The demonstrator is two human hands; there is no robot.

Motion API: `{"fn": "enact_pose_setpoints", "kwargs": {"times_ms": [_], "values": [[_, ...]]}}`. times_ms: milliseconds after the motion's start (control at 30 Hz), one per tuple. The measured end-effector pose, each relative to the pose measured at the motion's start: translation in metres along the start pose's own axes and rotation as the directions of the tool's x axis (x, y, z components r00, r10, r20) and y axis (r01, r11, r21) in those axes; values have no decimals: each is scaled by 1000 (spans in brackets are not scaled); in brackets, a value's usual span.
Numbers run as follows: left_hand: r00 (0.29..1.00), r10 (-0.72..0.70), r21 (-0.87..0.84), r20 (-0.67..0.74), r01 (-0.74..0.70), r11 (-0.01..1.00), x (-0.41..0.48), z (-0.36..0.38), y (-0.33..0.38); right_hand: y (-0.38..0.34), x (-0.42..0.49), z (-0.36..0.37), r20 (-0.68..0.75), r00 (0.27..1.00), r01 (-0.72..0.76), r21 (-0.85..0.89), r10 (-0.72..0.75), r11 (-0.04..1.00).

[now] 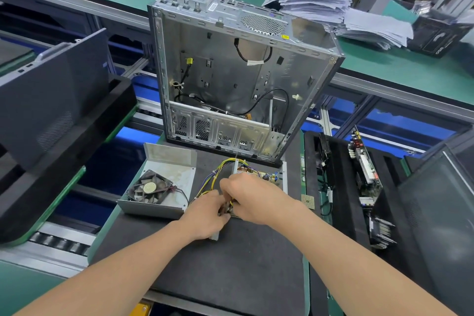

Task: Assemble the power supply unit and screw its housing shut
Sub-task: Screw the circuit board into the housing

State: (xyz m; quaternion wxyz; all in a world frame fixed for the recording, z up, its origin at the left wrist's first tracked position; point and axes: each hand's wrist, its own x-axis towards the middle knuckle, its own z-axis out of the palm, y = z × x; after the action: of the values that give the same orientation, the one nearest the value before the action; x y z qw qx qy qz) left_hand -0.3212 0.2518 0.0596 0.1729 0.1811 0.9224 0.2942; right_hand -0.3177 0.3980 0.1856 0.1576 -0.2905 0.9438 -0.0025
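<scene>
Power supply base (pixel 269 177) lies flat, long axis toward the chassis (pixel 230 77); left hand (pixel 205 215) and right hand (pixel 252 200) pinch its wires (pixel 208 182).

Probably an electronics assembly line: conveyor rollers (pixel 59 241), green benches (pixel 410 67), open computer chassis (pixel 238 72).

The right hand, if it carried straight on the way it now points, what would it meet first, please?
Most likely the left hand, which the right hand touches over the yellow and blue wire bundle; beyond lies the grey metal housing shell with a black fan.
</scene>
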Motion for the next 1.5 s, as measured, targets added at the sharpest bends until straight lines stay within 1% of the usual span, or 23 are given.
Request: {"fn": "enact_pose_setpoints", "kwargs": {"times_ms": [133, 267, 333, 433, 567, 667, 733, 800, 867, 967, 1000, 1067, 1100, 1133, 1167, 1200, 1233, 1267, 1300, 1367, 1433, 1500], "values": [[998, 36, -29, -43, -37, 999, -4, 2, -3, 1, -1, -2, 4, 1000, -23, 20, 22, 1000], [976, 51, -108, -213, -75, 991, -13, 7, -6, 8, -5, -4, 10, 1000, 15, 38, -15, 999], [965, 46, -111, -260, -77, 991, -15, 9, -5, 11, -7, -2, 11, 999, 32, 28, -32, 999], [960, 25, -126, -279, -62, 990, -15, 9, -4, 9, -9, 3, 19, 999, 37, -5, -37, 999], [962, 23, -139, -272, -63, 988, -16, 6, -3, 5, -8, 2, 39, 998, 39, -2, -39, 999], [963, 22, -126, -270, -58, 990, -17, 4, -1, 2, -3, 0, -12, 999, -30, 52, 30, 998], [961, 25, -114, -277, -58, 992, -18, 4, 0, -3, 0, 3, -58, 991, -118, 87, 124, 989], [958, 25, -97, -286, -55, 994, -18, 4, 1, -8, 3, 7, -97, 966, -227, 131, 241, 965], [957, 40, -52, -286, -57, 997, -17, 4, 3, -12, 6, 12, -127, 937, -302, 179, 326, 936], [963, 52, 58, -264, -38, 998, -16, 2, 7, -13, 5, 14, -118, 930, -322, 197, 348, 926], [967, 46, 85, -249, -26, 996, -15, 1, 8, -13, 4, 12, -101, 940, -303, 187, 325, 934], [974, 34, 115, -224, -9, 993, -12, 1, 9, -12, 1, 6, -87, 972, -204, 130, 216, 970], [976, 26, 132, -216, 3, 991, -10, 2, 9, -10, 0, 3, -83, 988, -121, 71, 127, 990], [978, 16, 163, -206, 18, 987, -9, 2, 9, -8, -2, -1, -71, 997, -16, -25, 15, 1000], [981, 3, 195, -196, 36, 980, -9, 3, 9, -6, -2, -3, -41, 994, 98, -154, -106, 983], [981, -9, 209, -192, 50, 977, -9, 3, 9, -4, -3, -5, 0, 978, 200, -267, -208, 943], [981, -8, 200, -192, 47, 979, -9, 4, 8, -3, -4, -6, 33, 962, 265, -330, -270, 906], [980, 1, 180, -197, 35, 983, -8, 6, 7, -2, -4, -6, 48, 955, 292, -344, -293, 893], [980, 4, 157, -201, 29, 987, -7, 6, 6, -2, -4, -5, 46, 956, 288, -325, -288, 901], [979, 1, 139, -205, 28, 990, -8, 4, 5, -3, -4, -4, 15, 975, 220, -234, -223, 947], [978, 28, 131, -205, -1, 991, -7, 3, 4, -2, -1, -3, -51, 993, 97, -95, -103, 991], [978, 51, 131, -203, -24, 991, -8, 3, 3, -3, 3, 0, -91, 993, -70, 17, 71, 997]]}}
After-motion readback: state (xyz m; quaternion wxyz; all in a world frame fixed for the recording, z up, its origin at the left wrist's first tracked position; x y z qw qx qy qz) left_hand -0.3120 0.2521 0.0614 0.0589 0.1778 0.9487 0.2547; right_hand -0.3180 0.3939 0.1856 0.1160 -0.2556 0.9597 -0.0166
